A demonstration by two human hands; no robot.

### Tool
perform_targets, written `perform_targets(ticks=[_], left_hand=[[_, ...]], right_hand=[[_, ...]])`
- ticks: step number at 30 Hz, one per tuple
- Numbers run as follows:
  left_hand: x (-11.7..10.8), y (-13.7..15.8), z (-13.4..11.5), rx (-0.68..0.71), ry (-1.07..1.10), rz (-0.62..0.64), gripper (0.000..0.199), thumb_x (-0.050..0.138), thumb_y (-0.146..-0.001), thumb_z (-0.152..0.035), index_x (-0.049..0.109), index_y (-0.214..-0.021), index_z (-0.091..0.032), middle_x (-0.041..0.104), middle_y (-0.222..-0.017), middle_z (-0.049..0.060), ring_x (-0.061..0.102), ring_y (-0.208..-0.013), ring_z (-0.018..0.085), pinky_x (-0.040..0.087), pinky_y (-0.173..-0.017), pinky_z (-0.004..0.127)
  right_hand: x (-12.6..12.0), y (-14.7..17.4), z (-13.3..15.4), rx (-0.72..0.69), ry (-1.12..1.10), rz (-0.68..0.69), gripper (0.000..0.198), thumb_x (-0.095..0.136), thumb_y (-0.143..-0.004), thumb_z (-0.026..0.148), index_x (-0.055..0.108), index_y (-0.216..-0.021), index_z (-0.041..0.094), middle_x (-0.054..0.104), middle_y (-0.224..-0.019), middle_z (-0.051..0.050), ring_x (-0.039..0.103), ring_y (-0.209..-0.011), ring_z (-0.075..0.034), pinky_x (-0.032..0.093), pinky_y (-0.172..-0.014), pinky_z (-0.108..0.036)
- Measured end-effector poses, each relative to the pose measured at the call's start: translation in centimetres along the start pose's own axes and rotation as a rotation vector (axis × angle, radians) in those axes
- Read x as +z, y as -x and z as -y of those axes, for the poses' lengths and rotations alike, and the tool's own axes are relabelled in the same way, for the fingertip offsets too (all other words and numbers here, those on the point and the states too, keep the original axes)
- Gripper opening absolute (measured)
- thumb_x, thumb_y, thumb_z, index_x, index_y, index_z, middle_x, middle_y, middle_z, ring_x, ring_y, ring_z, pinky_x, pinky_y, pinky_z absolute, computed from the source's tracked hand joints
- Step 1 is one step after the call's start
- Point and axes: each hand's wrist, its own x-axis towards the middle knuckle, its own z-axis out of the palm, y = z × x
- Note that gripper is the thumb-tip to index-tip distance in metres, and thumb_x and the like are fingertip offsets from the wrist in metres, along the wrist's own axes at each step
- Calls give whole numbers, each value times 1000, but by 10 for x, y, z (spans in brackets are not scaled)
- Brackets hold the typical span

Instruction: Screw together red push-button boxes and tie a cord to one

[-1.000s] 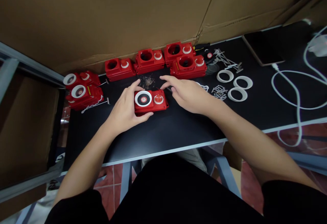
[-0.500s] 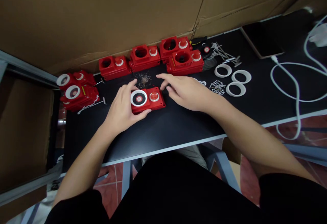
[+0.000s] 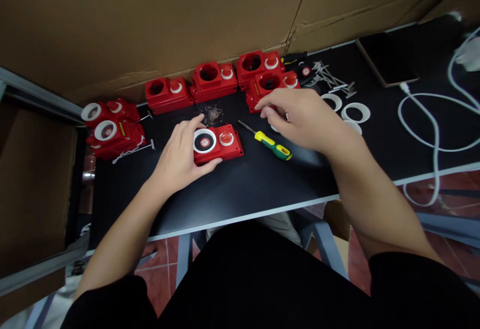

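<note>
My left hand (image 3: 180, 156) grips the left end of a red box (image 3: 234, 156) lying on the black table, thumb in front and fingers behind. The box carries a white ring (image 3: 205, 141) around a black disc with a red-and-white centre, and a red knob (image 3: 226, 138) under a clear rim. My right hand (image 3: 300, 116) hovers palm down over the table, fingers apart and slightly bent, with nothing visible in them. It hides part of the white rings and small screws. Between the hands lies a screwdriver (image 3: 273, 146) with a yellow and green handle, its tip toward the box.
Several red housings (image 3: 213, 86) line the cardboard wall (image 3: 168, 19). Two with white rings stand at left (image 3: 112, 134). White rings (image 3: 355, 112), metal T-shaped rods (image 3: 332, 79), a tablet-like device (image 3: 386, 59) and a white cable (image 3: 435, 119) occupy the right. Debris (image 3: 213, 114) lies behind the box.
My right hand has moved right and away from the red box, uncovering the screwdriver on the table. My left hand stays on the box.
</note>
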Motion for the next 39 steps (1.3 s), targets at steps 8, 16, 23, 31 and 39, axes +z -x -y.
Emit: perform_targets(ticks=[8, 16, 23, 31, 39], left_hand=[[2, 1, -2, 34, 11, -16, 110, 97, -102, -51, 36, -188, -23, 74, -158, 20, 77, -140, 45, 63, -130, 68], [3, 1, -2, 63, -15, -13, 110, 96, -102, -40, 31, -189, -20, 73, -158, 22, 78, -142, 45, 64, -129, 69], [-1, -2, -2, 100, -17, -20, 117, 101, -100, -41, 27, -189, -21, 72, -162, 24, 74, -150, 47, 61, -133, 75], [-47, 2, 7, 126, -86, -185, 120, 109, -91, -59, 41, -185, -27, 61, -177, 25, 62, -162, 53, 54, -139, 78], [-63, 2, 2, 142, -108, -368, 22, 74, -111, -32, 74, -133, -27, 82, -127, 11, 79, -117, 35, 71, -104, 57]], right_hand=[[5, -3, -7, 3, 22, -40, 39, 52, -118, 30, 86, -134, 21, 90, -127, -13, 82, -113, -31, 60, -106, -48], [2, -3, -7, 4, -12, -123, 37, 53, -117, 32, 87, -130, 22, 89, -121, -12, 81, -107, -28, 61, -103, -45], [2, -6, 4, -10, -73, -143, 38, 54, -112, 31, 89, -121, 23, 88, -109, -9, 77, -91, -22, 60, -93, -38], [10, -12, 5, -35, 10, -64, 35, 56, -108, 21, 89, -117, 19, 90, -110, -9, 79, -95, -22, 56, -92, -35], [26, 39, 24, -84, 155, -54, 27, 60, -114, 24, 87, -113, 19, 86, -116, -13, 77, -98, -24, 56, -92, -39]])
